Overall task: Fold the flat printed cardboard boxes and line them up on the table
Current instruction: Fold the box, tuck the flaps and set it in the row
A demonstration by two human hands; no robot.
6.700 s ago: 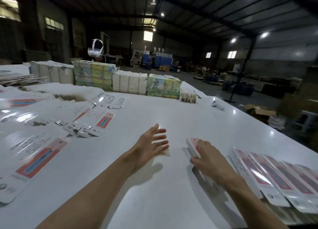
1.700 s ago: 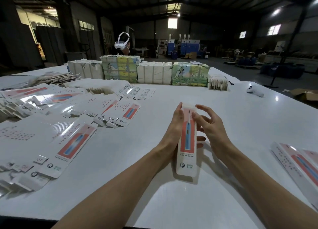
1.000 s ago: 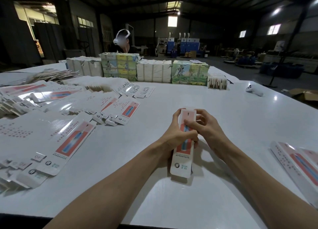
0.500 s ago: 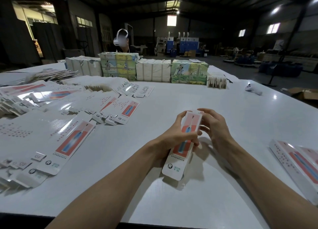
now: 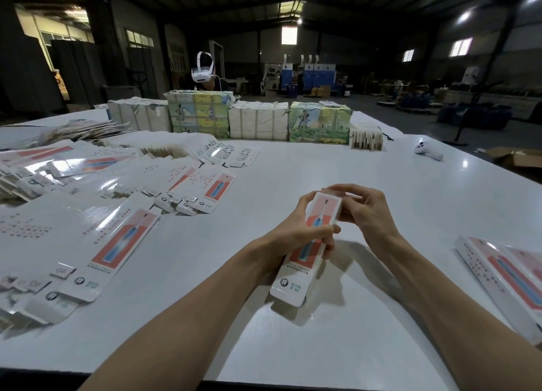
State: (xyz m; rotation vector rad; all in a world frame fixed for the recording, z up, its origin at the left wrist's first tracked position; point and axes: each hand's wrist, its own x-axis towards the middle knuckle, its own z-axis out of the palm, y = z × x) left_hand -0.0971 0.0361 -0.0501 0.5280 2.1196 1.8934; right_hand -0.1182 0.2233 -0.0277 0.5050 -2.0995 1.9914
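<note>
Your left fingers (image 5: 320,232) wrap the box (image 5: 308,251) mid-length, axis running near-to-far; right fingers (image 5: 352,190) pinch its far end, probably the flap.

box (image 5: 311,237): white, coral panel, blue toothbrush print | table (image 5: 352,167): glossy white

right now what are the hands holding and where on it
One printed toothbrush box: left hand grips its middle, right hand pinches its far end.
</note>
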